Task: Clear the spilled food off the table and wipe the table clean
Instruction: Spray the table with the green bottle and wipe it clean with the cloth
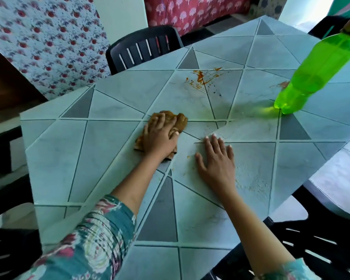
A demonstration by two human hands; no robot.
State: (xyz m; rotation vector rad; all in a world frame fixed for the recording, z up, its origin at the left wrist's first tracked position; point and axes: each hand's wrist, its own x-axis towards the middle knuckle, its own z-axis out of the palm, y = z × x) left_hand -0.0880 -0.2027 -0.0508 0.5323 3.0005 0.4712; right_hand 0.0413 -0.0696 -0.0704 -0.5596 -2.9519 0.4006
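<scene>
Your left hand (160, 136) is curled down over the brown cloth (168, 123), fingers pressing it flat against the table (109, 150); your right hand (216, 158) lies open and flat on the tabletop just beside it, holding nothing. The task's thing, the orange spill (202, 77), sits well beyond the cloth, ahead and a little to the right of your left hand; a smaller smear (283, 84) shows further right, right against the green bottle (311, 71). A few crumbs (188, 157) lie between your two hands, and a patch (251, 178) of rough, faintly speckled surface shows to the right of your open hand, possibly residue. Risks, as judged: the cloth already looks stained, so a long stroke through the orange spill may spread it wider instead of lifting it. The bottle stands upright, and a sweep toward the smaller smear could knock it; move it first or work around it. Pushing the spill straight away from you would drive it toward the far edge and the dark chair (143, 49) behind it, so draw it in toward yourself. Room: open tabletop lies ahead of the cloth and to its left, well clear of obstacles; to the right of your open hand the table edge runs near, with less margin there.
</scene>
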